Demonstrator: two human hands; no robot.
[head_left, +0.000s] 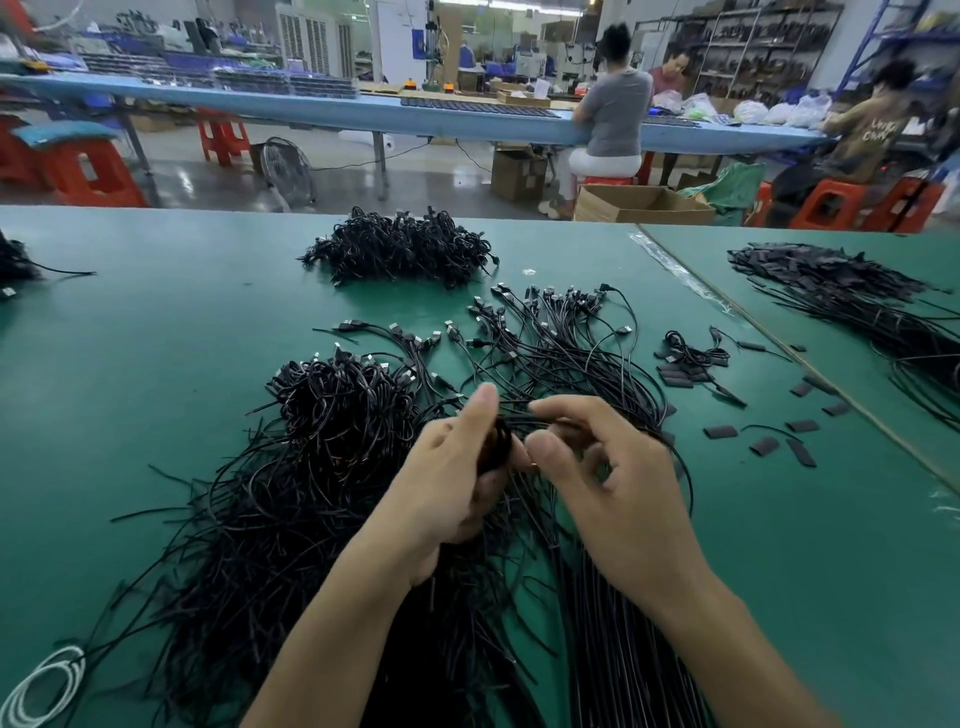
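The left grip (447, 483) curls round a small coiled black cable (500, 444). The right grip (613, 483) pinches that cable's free strand between thumb and forefinger, just above a heap of loose cables (291, 499) on the green desk (156, 353). A pile of coiled cables (400, 249) lies farther back, with short black sleeves (722, 432) off to the right.

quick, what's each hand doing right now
Left hand: grips a small coil of black cable.
Right hand: pinches the same cable between thumb and forefinger.
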